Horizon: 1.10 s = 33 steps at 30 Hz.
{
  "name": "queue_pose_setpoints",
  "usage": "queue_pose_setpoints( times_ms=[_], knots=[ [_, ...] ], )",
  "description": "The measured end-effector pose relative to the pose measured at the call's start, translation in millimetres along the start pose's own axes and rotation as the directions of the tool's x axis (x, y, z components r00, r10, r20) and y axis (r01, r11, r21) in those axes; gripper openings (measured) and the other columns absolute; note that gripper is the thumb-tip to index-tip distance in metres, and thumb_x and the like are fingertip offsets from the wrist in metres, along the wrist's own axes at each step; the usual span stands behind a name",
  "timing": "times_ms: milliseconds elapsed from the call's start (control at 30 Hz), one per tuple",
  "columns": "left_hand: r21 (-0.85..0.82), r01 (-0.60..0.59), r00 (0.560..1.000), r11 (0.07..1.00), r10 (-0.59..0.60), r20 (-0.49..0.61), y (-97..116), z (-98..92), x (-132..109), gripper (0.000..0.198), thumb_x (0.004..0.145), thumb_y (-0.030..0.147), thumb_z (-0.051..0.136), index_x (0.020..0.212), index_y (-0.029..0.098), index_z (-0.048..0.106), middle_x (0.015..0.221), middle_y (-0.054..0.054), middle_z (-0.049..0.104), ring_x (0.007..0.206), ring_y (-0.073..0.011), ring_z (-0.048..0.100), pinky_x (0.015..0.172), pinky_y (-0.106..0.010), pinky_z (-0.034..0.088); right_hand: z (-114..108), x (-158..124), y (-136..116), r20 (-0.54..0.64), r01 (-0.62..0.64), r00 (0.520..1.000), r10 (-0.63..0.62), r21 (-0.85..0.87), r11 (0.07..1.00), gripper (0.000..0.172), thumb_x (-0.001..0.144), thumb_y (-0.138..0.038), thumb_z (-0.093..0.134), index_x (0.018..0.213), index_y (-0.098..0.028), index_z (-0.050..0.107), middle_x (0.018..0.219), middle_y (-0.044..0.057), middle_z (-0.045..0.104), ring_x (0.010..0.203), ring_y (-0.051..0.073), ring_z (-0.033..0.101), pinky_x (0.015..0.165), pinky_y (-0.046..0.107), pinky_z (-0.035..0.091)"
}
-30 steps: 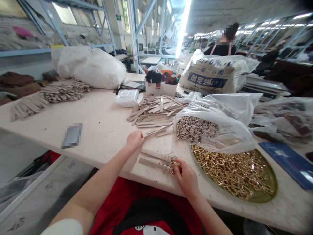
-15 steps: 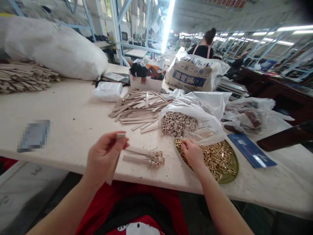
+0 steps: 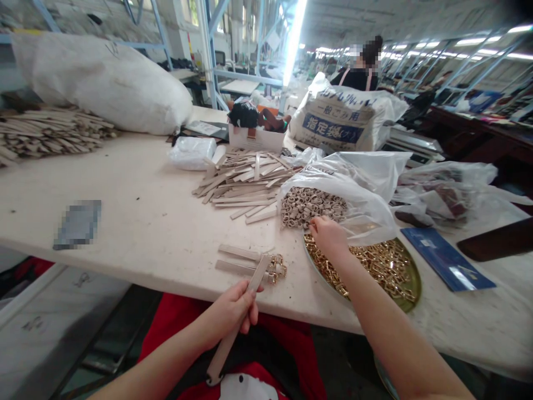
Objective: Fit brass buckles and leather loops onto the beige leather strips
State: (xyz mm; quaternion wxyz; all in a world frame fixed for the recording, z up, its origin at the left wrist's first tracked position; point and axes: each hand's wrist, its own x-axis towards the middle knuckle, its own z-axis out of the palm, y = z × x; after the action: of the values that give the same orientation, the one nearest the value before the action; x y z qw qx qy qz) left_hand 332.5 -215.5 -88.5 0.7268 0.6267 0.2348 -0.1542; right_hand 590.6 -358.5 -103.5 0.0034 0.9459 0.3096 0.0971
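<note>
My left hand [image 3: 239, 311] is closed around a flat beige strap [image 3: 260, 274], which slants up over the table edge with its lower end near my lap. Beyond it lie a few finished-looking straps [image 3: 237, 268] with gold buckles [image 3: 275, 269] at their right ends. My right hand [image 3: 328, 236] is at the mouth of a clear plastic bag, fingertips pinched at the edge of a heap of small beige loops [image 3: 312, 204]. Whatever is between those fingertips is too small to make out. Below that hand sits a round dish [image 3: 416, 294] of gold buckles [image 3: 387, 272].
A pile of loose beige straps [image 3: 245, 178] lies behind, with a white box [image 3: 258, 140] beyond it. A blue flat packet [image 3: 447, 258] is right of the dish. Large stuffed bags [image 3: 112, 89] stand at the back. A person [image 3: 358, 75] is farther off.
My left hand has moved right and lower, tilting the strap across the table edge. My right hand has moved from the buckles in the dish up to the loops in the bag.
</note>
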Motion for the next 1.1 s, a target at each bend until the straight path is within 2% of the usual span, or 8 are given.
queue_pose_setpoints(
  times_ms=[133, 267, 600, 700, 867, 1000, 1067, 1100],
  knots=[
    [-0.072, -0.049, 0.996, 0.996, 0.054, 0.066, 26.3, 3.0, 6.0, 0.028, 0.082, 0.042, 0.039, 0.092, 0.016, 0.042, 0.053, 0.005, 0.050, 0.037, -0.0041, 0.036, 0.039, -0.016, 0.023, 8.9, 28.9, 2.2, -0.051, -0.042, 0.998, 0.041, -0.016, 0.999, 0.036, 0.084, -0.035, 0.045, 0.112, -0.014, 0.051, 0.105, 0.014, 0.057, 0.089, 0.024, 0.054, 0.070, 0.030, 0.036],
    [-0.132, -0.029, 0.997, 0.991, 0.038, 0.070, 23.1, 4.8, 12.4, 0.027, 0.081, 0.041, 0.042, 0.091, 0.016, 0.044, 0.052, 0.006, 0.049, 0.036, -0.0039, 0.036, 0.039, -0.015, 0.022, 20.2, 39.4, -2.1, -0.055, -0.032, 0.998, 0.030, -0.038, 0.999, 0.047, 0.084, -0.046, 0.042, 0.119, -0.015, 0.048, 0.101, 0.015, 0.059, 0.086, 0.025, 0.055, 0.068, 0.031, 0.036],
    [-0.238, -0.026, 1.000, 0.971, 0.028, 0.005, 18.3, -6.2, 20.5, 0.027, 0.081, 0.041, 0.042, 0.091, 0.016, 0.045, 0.053, 0.005, 0.050, 0.036, -0.0037, 0.037, 0.039, -0.016, 0.024, 16.0, 6.3, -26.9, -0.016, 0.177, 0.984, -0.179, -0.059, 0.982, 0.028, 0.084, -0.031, 0.045, 0.105, -0.019, 0.058, 0.097, 0.012, 0.061, 0.089, 0.025, 0.049, 0.070, 0.033, 0.032],
    [-0.278, -0.015, 1.000, 0.961, 0.011, -0.014, 20.7, -6.8, 22.1, 0.023, 0.080, 0.036, 0.044, 0.089, 0.015, 0.045, 0.057, 0.003, 0.052, 0.040, -0.0047, 0.041, 0.040, -0.016, 0.028, 12.9, 1.6, -29.5, -0.036, 0.203, 0.978, -0.205, -0.062, 0.977, 0.026, 0.083, -0.029, 0.046, 0.103, -0.020, 0.059, 0.102, 0.011, 0.060, 0.090, 0.025, 0.048, 0.072, 0.034, 0.031],
    [-0.299, -0.032, 0.998, 0.954, 0.017, -0.052, 23.6, -7.4, 23.7, 0.013, 0.075, 0.023, 0.046, 0.084, 0.014, 0.047, 0.070, 0.000, 0.056, 0.051, -0.0058, 0.049, 0.049, -0.018, 0.038, 10.0, 2.2, -30.4, -0.075, 0.198, 0.976, -0.202, -0.057, 0.978, 0.021, 0.085, -0.026, 0.043, 0.087, -0.019, 0.063, 0.107, 0.008, 0.060, 0.083, 0.022, 0.051, 0.070, 0.032, 0.032],
    [-0.287, -0.034, 0.999, 0.957, 0.027, -0.031, 22.3, -8.2, 25.6, 0.011, 0.072, 0.020, 0.044, 0.082, 0.015, 0.046, 0.066, 0.002, 0.054, 0.043, -0.0038, 0.042, 0.042, -0.016, 0.032, 9.4, 2.5, -30.0, -0.095, 0.176, 0.981, -0.169, 0.070, 0.982, 0.020, 0.083, -0.024, 0.043, 0.082, -0.018, 0.062, 0.101, 0.008, 0.060, 0.077, 0.019, 0.052, 0.065, 0.029, 0.034],
    [-0.278, -0.033, 0.999, 0.960, 0.027, -0.026, 22.5, -8.6, 26.2, 0.013, 0.075, 0.023, 0.044, 0.085, 0.016, 0.046, 0.062, 0.004, 0.051, 0.040, -0.0034, 0.038, 0.039, -0.016, 0.029, 8.5, -1.5, -31.2, -0.133, 0.152, 0.984, -0.121, 0.258, 0.954, 0.017, 0.081, -0.023, 0.045, 0.080, -0.018, 0.061, 0.095, 0.008, 0.061, 0.078, 0.018, 0.053, 0.068, 0.029, 0.036],
    [-0.263, -0.036, 0.999, 0.964, 0.031, -0.026, 23.0, -8.9, 26.4, 0.015, 0.076, 0.026, 0.043, 0.086, 0.016, 0.046, 0.060, 0.004, 0.050, 0.039, -0.0033, 0.037, 0.039, -0.016, 0.027, 7.7, -5.2, -32.8, -0.136, 0.122, 0.988, -0.073, 0.399, 0.909, 0.015, 0.080, -0.025, 0.047, 0.078, -0.017, 0.060, 0.091, 0.008, 0.062, 0.077, 0.018, 0.053, 0.069, 0.029, 0.038]
  ],
)
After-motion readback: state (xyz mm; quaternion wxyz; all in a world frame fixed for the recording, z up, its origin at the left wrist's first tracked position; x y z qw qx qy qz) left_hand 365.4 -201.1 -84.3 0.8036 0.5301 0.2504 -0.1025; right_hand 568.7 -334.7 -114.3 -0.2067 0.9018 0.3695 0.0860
